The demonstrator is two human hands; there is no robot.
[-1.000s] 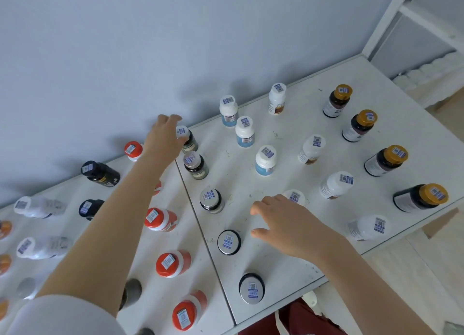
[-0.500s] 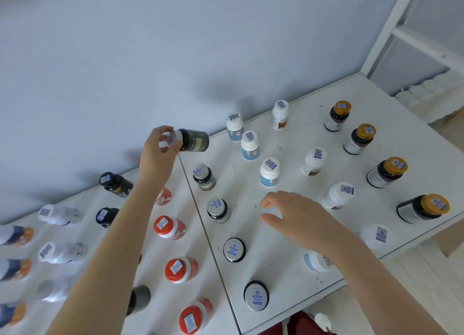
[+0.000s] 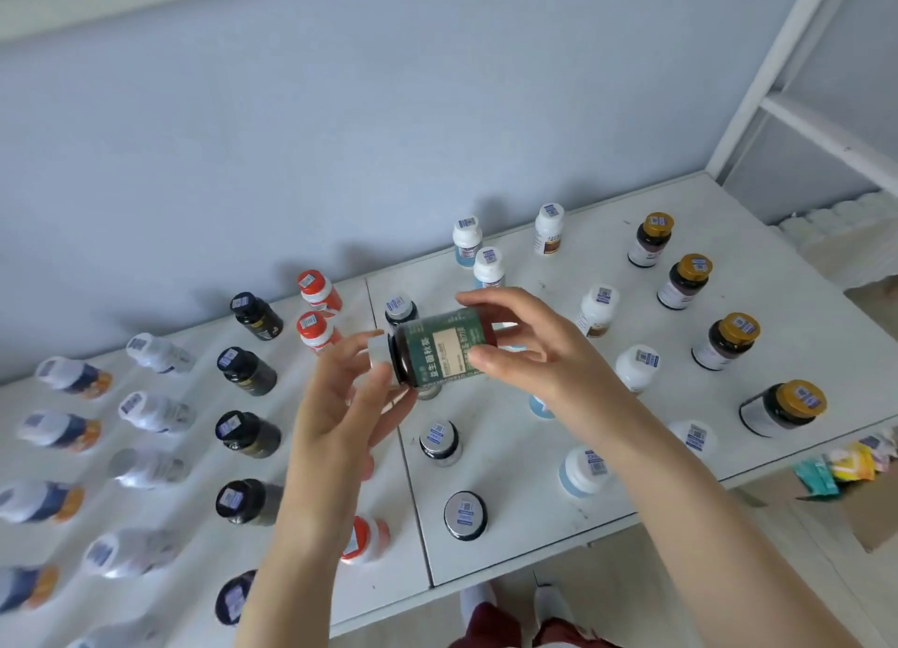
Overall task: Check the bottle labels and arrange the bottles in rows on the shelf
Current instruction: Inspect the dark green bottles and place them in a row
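A person holds a dark glass bottle [image 3: 440, 351] with a green paper label on its side above the white shelf [image 3: 559, 516], both hands raised over the middle of the board. The left hand [image 3: 340, 404] pinches the pale cap end with curled fingers, while the right hand [image 3: 529, 351] clamps the base between thumb and fingertips, label facing up. Below, cylindrical bottles stand in rows: four amber bottles with gold caps [image 3: 729, 338] along the right, several white plastic ones [image 3: 636, 368] beside them, and four round grey-lidded jars [image 3: 465, 515] running down the middle, one half hidden behind the held bottle. To the left, three smooth orange-capped bottles [image 3: 318, 295] show, then five black ones [image 3: 245, 433], then blurred white bottles [image 3: 155, 411] at the far left.
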